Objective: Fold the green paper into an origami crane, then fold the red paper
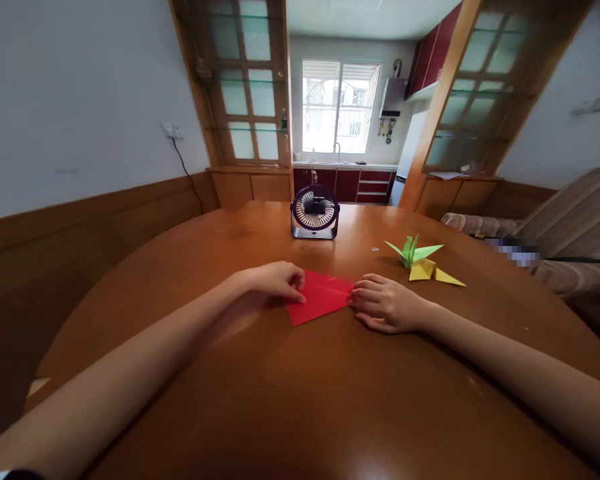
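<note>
A sheet of red origami paper [323, 297] with a faint crease lies on the wooden table in front of me. At its left edge, my left hand [280, 280] has curled fingers and a thumb pressed on the paper. My right hand [385, 303] is closed at the narrower right end, its fingers bent together over the paper's tip, which they hide. Right of the paper, a green folded paper crane [414, 252] sits touching a yellow folded paper piece [424, 269] with a long pointed end.
A small purple desk fan [315, 210] stands beyond the paper on the round brown table [300, 400]. To the right is a striped sofa [570, 220]. Wooden cabinets [253, 183] and a kitchen with a window [340, 107] lie behind. A cable hangs from the left wall socket [172, 131].
</note>
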The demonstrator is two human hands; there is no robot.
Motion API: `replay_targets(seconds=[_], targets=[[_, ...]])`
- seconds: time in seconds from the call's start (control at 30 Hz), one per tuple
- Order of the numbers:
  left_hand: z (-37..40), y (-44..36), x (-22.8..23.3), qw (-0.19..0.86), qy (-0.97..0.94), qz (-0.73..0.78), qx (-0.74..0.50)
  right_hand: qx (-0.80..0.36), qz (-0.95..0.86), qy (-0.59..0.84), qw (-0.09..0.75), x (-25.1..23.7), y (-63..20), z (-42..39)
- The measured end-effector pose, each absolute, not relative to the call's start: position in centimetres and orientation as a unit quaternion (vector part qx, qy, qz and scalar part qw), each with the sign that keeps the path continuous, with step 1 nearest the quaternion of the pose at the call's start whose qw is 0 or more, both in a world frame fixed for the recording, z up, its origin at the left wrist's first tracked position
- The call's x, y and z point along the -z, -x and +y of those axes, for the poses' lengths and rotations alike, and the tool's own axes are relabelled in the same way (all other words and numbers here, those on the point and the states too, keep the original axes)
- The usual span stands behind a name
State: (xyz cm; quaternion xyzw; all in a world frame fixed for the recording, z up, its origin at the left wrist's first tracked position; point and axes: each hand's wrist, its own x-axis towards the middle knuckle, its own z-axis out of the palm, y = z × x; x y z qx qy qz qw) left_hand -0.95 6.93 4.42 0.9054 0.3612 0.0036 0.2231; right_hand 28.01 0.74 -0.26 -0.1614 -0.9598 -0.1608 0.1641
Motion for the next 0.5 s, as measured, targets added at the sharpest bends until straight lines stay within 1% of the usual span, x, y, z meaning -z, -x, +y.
replay_targets(seconds=[0.13,0.33,0.5], targets=[[7.1,1.1,-4.3,0.271,-0.902,0.335,0.003,0.170,-0.957,0.179,0.154,0.3,-28.3,0.9],[7.0,1.3,-4.6,0.196,-0.934,0.298,-0.025,0.133,-0.944,0.246,0.173,0.5,-29.0,1.5],[6.7,1.0,-4.7,0.182,-0.945,0.273,-0.004,0.120,-0.923,0.317,0.179,0.6,-29.4,1.9]])
